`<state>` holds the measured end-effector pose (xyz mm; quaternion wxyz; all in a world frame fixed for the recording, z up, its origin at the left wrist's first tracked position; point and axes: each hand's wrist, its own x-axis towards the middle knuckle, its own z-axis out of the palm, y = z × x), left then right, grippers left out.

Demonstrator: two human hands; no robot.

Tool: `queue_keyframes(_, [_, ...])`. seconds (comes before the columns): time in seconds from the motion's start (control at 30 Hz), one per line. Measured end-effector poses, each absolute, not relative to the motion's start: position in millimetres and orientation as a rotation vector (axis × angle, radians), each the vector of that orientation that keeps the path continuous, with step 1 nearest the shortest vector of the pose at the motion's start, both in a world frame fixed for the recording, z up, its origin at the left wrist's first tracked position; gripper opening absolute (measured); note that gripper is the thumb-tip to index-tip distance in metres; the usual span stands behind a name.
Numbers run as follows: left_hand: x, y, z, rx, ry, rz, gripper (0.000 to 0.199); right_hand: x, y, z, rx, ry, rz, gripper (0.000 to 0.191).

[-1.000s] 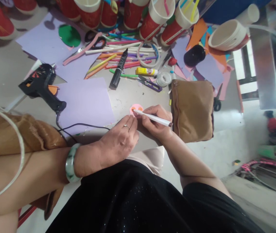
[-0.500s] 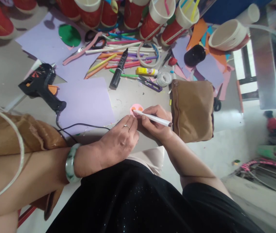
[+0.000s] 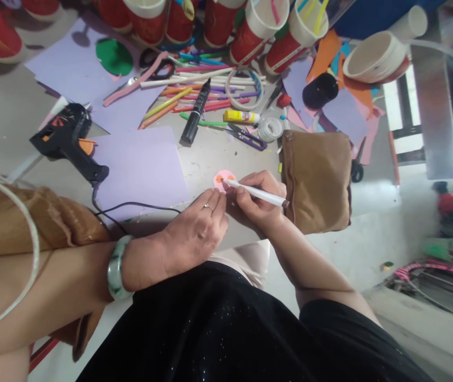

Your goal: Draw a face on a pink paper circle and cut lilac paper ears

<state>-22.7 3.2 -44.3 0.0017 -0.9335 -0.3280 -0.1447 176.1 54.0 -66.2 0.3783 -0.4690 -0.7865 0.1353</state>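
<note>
Right hand (image 3: 262, 196) grips white pen (image 3: 259, 194) in closed fingers; left hand (image 3: 197, 225), fingers together, steadies pink disc (image 3: 219, 176). Glue gun (image 3: 69, 139) lies leftward.

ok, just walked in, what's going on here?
A person's right hand holds a white pen, its tip at a small pink piece with orange spots. The left hand has its fingertips at the near edge of that piece. Whether the tip touches is too small to tell. A black glue gun and a lilac sheet lie to the left, a black marker beyond the piece.
</note>
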Motion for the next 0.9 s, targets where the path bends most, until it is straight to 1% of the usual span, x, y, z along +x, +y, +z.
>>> queue_keyframes(0.17, [-23,2,-45,-2.924,-1.037,-0.441,0.023,175,54,-66,-1.158,-2.013,0.342,0.009])
queue_keyframes(0.37, [-23,3,-44,-2.921,-1.027,-0.454,0.023,175,54,-65,-1.167,-2.009,0.351,0.011])
queue_keyframes(0.67, [-23,3,-45,-2.933,-1.021,-0.434,0.025,175,54,-66,-1.13,-2.006,0.364,0.008])
queue_keyframes(0.9, [-23,1,-47,-2.955,-1.048,-0.445,0.025,180,56,-75,-1.118,-1.844,0.259,0.008])
